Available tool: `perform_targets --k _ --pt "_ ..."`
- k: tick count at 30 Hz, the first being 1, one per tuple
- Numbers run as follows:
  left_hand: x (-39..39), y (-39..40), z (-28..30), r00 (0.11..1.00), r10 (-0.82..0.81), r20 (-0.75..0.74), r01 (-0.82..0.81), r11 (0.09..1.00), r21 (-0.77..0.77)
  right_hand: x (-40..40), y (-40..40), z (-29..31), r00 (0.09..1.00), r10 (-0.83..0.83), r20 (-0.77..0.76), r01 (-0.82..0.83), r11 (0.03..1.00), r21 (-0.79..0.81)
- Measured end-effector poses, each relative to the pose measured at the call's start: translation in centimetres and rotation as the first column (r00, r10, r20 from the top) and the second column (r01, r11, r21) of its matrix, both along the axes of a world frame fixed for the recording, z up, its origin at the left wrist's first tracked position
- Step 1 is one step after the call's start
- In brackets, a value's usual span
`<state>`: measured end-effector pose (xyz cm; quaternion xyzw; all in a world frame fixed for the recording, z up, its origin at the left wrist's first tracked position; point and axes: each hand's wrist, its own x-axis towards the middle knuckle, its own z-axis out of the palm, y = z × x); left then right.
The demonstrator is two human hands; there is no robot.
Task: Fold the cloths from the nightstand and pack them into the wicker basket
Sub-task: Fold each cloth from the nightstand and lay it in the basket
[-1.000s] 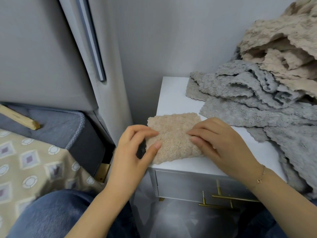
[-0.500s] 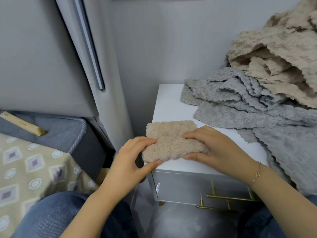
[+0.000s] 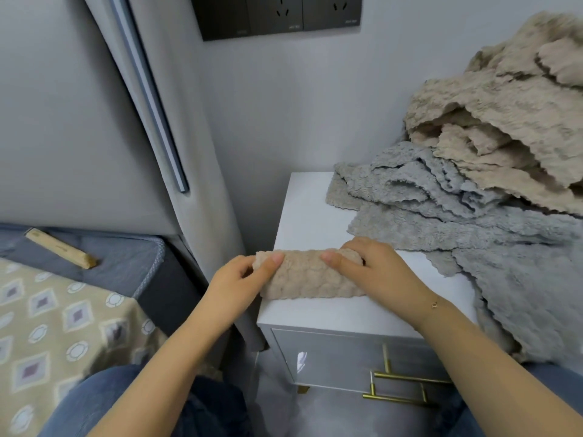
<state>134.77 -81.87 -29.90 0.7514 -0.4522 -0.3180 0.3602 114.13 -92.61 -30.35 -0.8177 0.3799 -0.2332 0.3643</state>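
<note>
A small beige fluffy cloth (image 3: 310, 277), folded into a narrow strip, lies at the front left corner of the white nightstand (image 3: 303, 216). My left hand (image 3: 243, 280) pinches its left end with thumb on top. My right hand (image 3: 375, 269) grips its right end, fingers curled over the fold. A heap of grey cloths (image 3: 441, 209) and beige cloths (image 3: 504, 121) covers the right side of the nightstand and hangs over its edge. No wicker basket is in view.
A bed with a patterned beige cover (image 3: 56, 326) and a wooden stick (image 3: 60, 249) lies to the left. The padded headboard (image 3: 79, 121) and a wall socket panel (image 3: 277, 14) stand behind. The nightstand drawers carry brass handles (image 3: 400, 383). My knees in jeans (image 3: 104, 402) are below.
The beige cloth went from a flat square to a strip folded in half, its near edge brought over. Both hands moved to its ends. The view shifted down and right.
</note>
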Motion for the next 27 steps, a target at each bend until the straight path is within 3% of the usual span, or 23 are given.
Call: perform_targets --k 5,9,14,17,20,23,25,27 --pt "-0.3 -1.8 1.2 0.995 0.098 0.03 -0.101 0.988 0.121 1.0 -0.5 -0.5 0.982 -0.171 -0.079 0.163 0.982 -0.096" --pt "-0.5 -2.3 2.6 0.997 0.061 -0.048 -0.045 0.957 0.287 1.7 -0.4 -1.1 0.961 -0.252 -0.112 0.222 0.948 -0.228" --pt "-0.5 -2.0 2.8 0.99 0.085 -0.112 -0.057 0.971 0.232 1.8 -0.6 -1.2 0.961 -0.253 -0.114 0.214 0.937 -0.275" --pt "-0.9 -1.9 2.9 0.962 0.103 -0.253 -0.055 0.98 0.19 1.5 -0.6 -0.8 0.962 -0.227 -0.15 0.184 0.95 -0.253" --pt "-1.5 -1.9 3.4 0.912 0.103 -0.396 -0.07 0.993 0.097 0.7 -1.2 -0.5 0.978 -0.191 -0.081 0.177 0.973 -0.151" --pt "-2.2 -2.5 4.4 0.909 0.036 -0.416 -0.028 0.999 0.027 -0.6 -1.7 0.8 0.986 -0.138 0.095 0.124 0.982 0.14" --pt "-2.8 -2.9 5.3 0.908 -0.034 -0.417 0.028 0.999 -0.021 -1.8 -1.6 2.2 0.981 -0.075 0.18 0.006 0.935 0.356" --pt "-3.5 -3.4 6.2 0.894 -0.105 -0.435 0.086 0.994 -0.063 -3.1 -1.5 3.2 0.977 0.013 0.215 -0.115 0.874 0.471"
